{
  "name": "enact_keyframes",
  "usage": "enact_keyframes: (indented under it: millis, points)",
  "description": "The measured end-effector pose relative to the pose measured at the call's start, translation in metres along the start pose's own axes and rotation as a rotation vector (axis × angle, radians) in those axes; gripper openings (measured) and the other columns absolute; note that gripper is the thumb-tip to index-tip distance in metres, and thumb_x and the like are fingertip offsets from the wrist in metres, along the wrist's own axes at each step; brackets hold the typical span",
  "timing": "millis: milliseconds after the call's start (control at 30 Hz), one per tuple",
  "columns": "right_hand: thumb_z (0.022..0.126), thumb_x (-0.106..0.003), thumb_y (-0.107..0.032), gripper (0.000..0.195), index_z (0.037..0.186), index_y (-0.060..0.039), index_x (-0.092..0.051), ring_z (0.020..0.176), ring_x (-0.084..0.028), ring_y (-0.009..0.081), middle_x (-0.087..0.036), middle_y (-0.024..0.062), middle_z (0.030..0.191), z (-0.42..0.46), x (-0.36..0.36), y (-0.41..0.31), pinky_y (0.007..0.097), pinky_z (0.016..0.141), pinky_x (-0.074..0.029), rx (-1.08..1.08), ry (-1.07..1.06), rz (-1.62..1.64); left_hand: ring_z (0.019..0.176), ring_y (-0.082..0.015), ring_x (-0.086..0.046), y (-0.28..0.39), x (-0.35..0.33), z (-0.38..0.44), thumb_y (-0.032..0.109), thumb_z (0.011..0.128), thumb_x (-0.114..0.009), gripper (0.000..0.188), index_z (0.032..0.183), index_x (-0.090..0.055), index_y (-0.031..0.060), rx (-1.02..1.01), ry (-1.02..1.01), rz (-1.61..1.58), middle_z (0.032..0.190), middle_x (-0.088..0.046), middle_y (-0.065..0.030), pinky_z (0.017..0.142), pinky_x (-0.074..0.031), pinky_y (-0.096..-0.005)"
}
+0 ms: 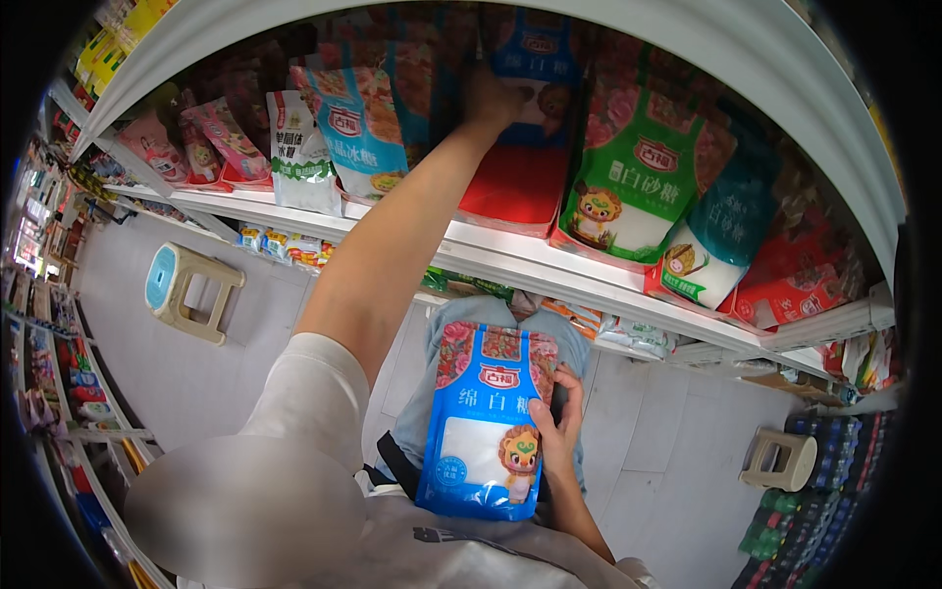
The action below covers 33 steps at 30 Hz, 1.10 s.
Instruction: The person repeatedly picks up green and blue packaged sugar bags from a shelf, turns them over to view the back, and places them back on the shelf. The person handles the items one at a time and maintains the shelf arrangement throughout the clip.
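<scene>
My left hand (494, 97) reaches deep into the shelf, where it is dark. It grips the left side of a blue bag of white sugar (544, 110), its thumb on the front. Under that bag, a red display tray (508, 193) shows its bare front part. My right hand (561, 420) holds a second blue sugar bag (478, 442) by its right edge. This bag lies face up over my lap, with a lion cartoon and a window onto white contents. Some right-hand fingers are hidden behind it.
Green sugar bags (636, 173) and teal ones (725, 221) stand to the right on the white shelf (500, 247). Light-blue rock sugar bags (360, 132) stand left. Beige stools are on the floor, left (195, 291) and right (780, 460). The upper shelf's edge (677, 51) curves overhead.
</scene>
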State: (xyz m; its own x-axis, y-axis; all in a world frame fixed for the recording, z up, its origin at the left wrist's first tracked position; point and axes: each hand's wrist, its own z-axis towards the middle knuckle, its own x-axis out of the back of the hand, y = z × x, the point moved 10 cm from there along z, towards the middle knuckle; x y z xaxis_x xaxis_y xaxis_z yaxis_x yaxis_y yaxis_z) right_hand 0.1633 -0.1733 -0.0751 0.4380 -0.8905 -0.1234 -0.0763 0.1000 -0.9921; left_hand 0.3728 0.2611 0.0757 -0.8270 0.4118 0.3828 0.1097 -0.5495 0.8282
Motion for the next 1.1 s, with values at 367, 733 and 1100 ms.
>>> enact_keyframes:
  millis: [367,733,1100]
  points:
    - [0.086,-0.080,-0.027,0.052,0.128,-0.0045,-0.058,0.144,-0.040,0.0361,-0.053,0.0190,0.142,0.001,-0.001,0.003,0.0513,0.125,-0.014,0.008,-0.004,-0.019,0.104,-0.0319,-0.074,0.066,0.066,-0.086,0.019,0.078,-0.089,0.064,0.128,-0.056,-0.0033,-0.082,0.013,-0.126,0.111,-0.074,-0.0231,0.091,-0.057,-0.0401]
    - [0.088,-0.077,-0.020,0.049,0.128,-0.0008,-0.057,0.145,-0.041,0.0332,-0.052,0.0176,0.137,0.001,0.005,0.019,0.0445,0.122,-0.025,0.045,-0.028,-0.013,0.101,-0.0204,-0.072,0.074,0.175,-0.308,0.020,0.091,-0.083,0.052,0.132,-0.059,-0.0028,0.613,-0.419,-0.625,0.117,-0.073,-0.0144,0.089,-0.060,-0.0349]
    - [0.102,-0.062,-0.018,0.041,0.137,0.0011,-0.055,0.152,-0.035,0.0334,-0.050,0.0230,0.152,-0.006,0.012,0.023,0.0421,0.124,-0.025,-0.089,-0.045,0.129,0.109,-0.0140,-0.064,0.047,0.157,-0.431,0.035,0.112,-0.052,0.048,0.144,-0.049,-0.0009,0.636,-0.582,-0.456,0.126,-0.068,-0.0105,0.095,-0.052,-0.0308]
